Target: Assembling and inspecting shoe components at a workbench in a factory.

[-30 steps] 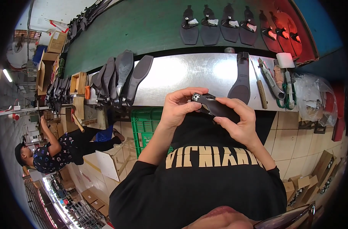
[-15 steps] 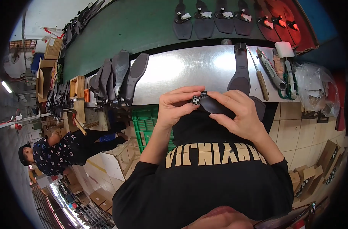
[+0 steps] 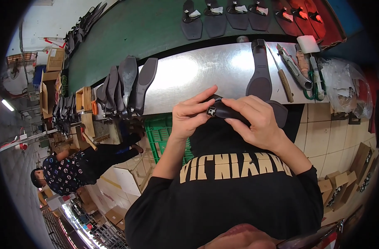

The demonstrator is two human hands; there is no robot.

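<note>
A black heeled shoe sole (image 3: 225,111) is between my hands, just off the near edge of the metal bench. The fingers and thumb of my left hand (image 3: 187,115) close round its heel end, where a small heel tip (image 3: 211,111) shows a pale pattern. My right hand (image 3: 256,122) grips the middle of the sole from the other side. Past the right knuckles a broad dark toe end (image 3: 279,111) sticks out, apparently of the same sole. Another heeled sole (image 3: 259,72) lies just beyond my right hand.
On the metal bench (image 3: 202,70) several soles (image 3: 122,83) lean together at left. A wooden-handled tool (image 3: 286,85), a utility knife (image 3: 296,70) and scissors (image 3: 318,87) lie at right. Sandals (image 3: 237,16) line the green belt (image 3: 156,25). A green crate (image 3: 158,135) stands below; another person (image 3: 69,172) is at left.
The heel end has tilted slightly, and my left fingers have shifted a little over it. Both hands keep their hold. My view has turned slightly.
</note>
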